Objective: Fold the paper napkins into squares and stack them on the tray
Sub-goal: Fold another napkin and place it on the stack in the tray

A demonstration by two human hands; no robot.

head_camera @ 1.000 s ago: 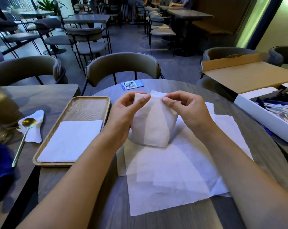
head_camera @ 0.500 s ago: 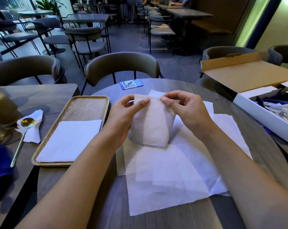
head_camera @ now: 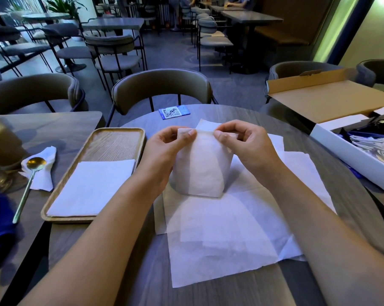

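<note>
Half-folded napkin [head_camera: 200, 166] pinched at top corners by left hand [head_camera: 164, 155] and right hand [head_camera: 248, 149], hanging long-axis vertical over loose sheets [head_camera: 226, 230]; tray [head_camera: 118, 138] left, nearer left hand.

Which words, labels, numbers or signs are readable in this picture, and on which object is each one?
No text can be read here.
Blue card on the round table: a QR code and small print, too small and blurred to read.
Napkin held by the left hand and right hand: plain, no print.
White box: no legible label.
</note>
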